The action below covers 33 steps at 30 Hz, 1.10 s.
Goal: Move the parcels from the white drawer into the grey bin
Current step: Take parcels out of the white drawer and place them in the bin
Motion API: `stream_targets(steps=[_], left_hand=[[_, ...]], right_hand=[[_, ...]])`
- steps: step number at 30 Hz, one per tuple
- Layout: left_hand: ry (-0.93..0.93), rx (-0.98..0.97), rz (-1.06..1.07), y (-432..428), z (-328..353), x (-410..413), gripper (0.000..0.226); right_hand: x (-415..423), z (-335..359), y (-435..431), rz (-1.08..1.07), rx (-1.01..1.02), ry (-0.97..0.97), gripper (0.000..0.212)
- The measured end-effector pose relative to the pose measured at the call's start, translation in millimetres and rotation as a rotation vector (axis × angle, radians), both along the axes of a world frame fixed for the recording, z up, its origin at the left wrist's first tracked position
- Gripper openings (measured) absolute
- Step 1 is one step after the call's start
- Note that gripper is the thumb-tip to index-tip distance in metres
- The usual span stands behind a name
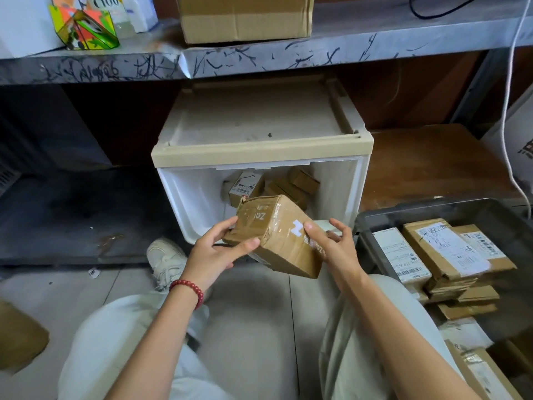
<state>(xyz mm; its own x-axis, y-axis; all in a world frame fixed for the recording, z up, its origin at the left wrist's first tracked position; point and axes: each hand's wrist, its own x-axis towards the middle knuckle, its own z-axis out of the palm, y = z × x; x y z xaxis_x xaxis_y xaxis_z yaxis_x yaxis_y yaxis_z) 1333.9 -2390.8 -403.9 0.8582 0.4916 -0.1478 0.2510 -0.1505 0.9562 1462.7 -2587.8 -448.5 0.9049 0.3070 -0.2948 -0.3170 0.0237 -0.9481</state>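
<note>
A brown taped cardboard parcel (277, 235) is held in the air in front of the white drawer (184, 197), which stands pulled open under the shelf. My left hand (219, 249) grips its left end, thumb on top. My right hand (331, 246) holds its right side, thumb on the white logo. Several more parcels (277, 186) lie at the back of the drawer. The grey bin (372, 241) stands on the floor to the right, with several labelled parcels (444, 258) stacked inside.
A metal shelf (259, 59) overhangs the drawer unit, carrying a large cardboard box (245, 15) and a colourful carton (83, 27). A white cable (507, 111) hangs at the right. My knees and a shoe (164, 258) sit on the tiled floor below.
</note>
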Motion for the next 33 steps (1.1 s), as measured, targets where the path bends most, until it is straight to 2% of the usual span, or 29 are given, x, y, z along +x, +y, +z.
stream_targets(steps=[3, 5, 8, 12, 16, 21, 23, 27, 31, 33], left_hand=[[-0.024, 0.109, -0.024, 0.1, -1.1, -2.5, 0.086], [-0.053, 0.143, 0.044, 0.7, 0.7, -2.4, 0.072], [-0.051, 0.104, 0.168, 2.4, 0.7, -0.8, 0.052], [-0.051, 0.05, 0.287, 5.7, -4.3, 2.6, 0.043], [0.003, 0.0, 0.329, 10.7, -11.7, 5.2, 0.022], [0.054, 0.01, 0.409, 10.4, -14.3, 2.1, 0.038], [0.046, 0.006, 0.412, 10.1, -11.3, 1.8, 0.037], [-0.029, 0.016, 0.421, 6.0, -3.4, 3.2, 0.032], [-0.097, 0.014, 0.383, -0.3, 2.5, 1.9, 0.045], [-0.142, 0.029, 0.34, -3.0, 2.9, 1.4, 0.042]], right_hand=[[2.0, -2.6, 1.0, -0.046, 0.042, 0.032, 0.081], [3.4, -3.4, 1.4, -0.058, 0.046, 0.047, 0.077], [2.9, -2.5, 2.6, -0.03, 0.029, 0.046, 0.075], [2.6, 1.4, 4.9, 0.036, 0.055, 0.05, 0.064], [2.6, 1.5, 5.7, 0.132, 0.073, 0.065, 0.069], [1.2, 2.2, 7.3, 0.215, 0.152, 0.067, 0.078], [1.6, 0.4, 7.7, 0.22, 0.153, 0.06, 0.076], [1.5, -3.2, 7.8, 0.221, 0.174, 0.081, 0.061], [-1.2, -1.8, 9.9, 0.256, 0.121, 0.059, 0.07], [-2.0, 0.2, 11.2, 0.267, 0.118, 0.045, 0.072]])
